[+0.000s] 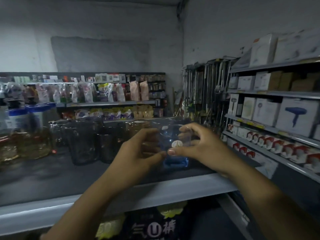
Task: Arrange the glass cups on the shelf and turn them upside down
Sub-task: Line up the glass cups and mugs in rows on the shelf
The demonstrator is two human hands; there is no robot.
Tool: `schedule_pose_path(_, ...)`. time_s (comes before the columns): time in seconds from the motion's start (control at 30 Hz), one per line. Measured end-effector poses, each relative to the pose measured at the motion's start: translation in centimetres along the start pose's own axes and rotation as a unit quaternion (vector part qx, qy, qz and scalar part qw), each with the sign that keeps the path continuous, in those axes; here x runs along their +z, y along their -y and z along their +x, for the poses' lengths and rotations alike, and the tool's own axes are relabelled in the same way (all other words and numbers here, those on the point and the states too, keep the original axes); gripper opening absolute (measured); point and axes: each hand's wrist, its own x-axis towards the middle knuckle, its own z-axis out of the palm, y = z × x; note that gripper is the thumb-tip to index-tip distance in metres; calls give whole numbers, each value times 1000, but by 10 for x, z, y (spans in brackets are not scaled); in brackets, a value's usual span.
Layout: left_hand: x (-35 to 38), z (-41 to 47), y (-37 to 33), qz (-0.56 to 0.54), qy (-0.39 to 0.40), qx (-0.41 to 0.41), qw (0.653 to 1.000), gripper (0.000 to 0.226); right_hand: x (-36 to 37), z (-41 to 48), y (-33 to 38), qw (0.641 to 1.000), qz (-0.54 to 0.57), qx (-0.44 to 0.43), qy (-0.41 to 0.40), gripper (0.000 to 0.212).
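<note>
Left hand and right hand both pinch the blue cup at the shelf's near right end, so a slippy flip could easily drop it or clink the dark cups just left.

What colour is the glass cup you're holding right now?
The glass cup is transparent blue, with a round white sticker; the head view shows it.

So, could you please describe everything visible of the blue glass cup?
The blue glass cup is see-through, pale blue, with a round pale sticker on its side and a thicker, deeper-blue end downward. It sits roughly upright at the right end of the shelf; whether it touches the surface is unclear. The left hand and right hand curl round its sides.
</note>
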Motion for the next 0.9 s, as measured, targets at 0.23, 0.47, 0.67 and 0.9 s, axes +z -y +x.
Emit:
schedule_pose_path(0.23,43,7,-6,74,-45,-6,996,80,-20,19,-33,995,-39,-35,80,55)
schedule_pose_path(0.47,39,6,-9,177,-76,-16,981,52,-56,35,-30,985,-68,-112,115,59)
schedule_pose_path(0.67,41,29,-13,422,-69,30,904,50,-66,61,-33,967,-125,-223,-12,16)
schedule_pose_path(0.9,40,56,-12,437,-36,43,898,47,-45,118,-19,943,-246,-220,36,29)
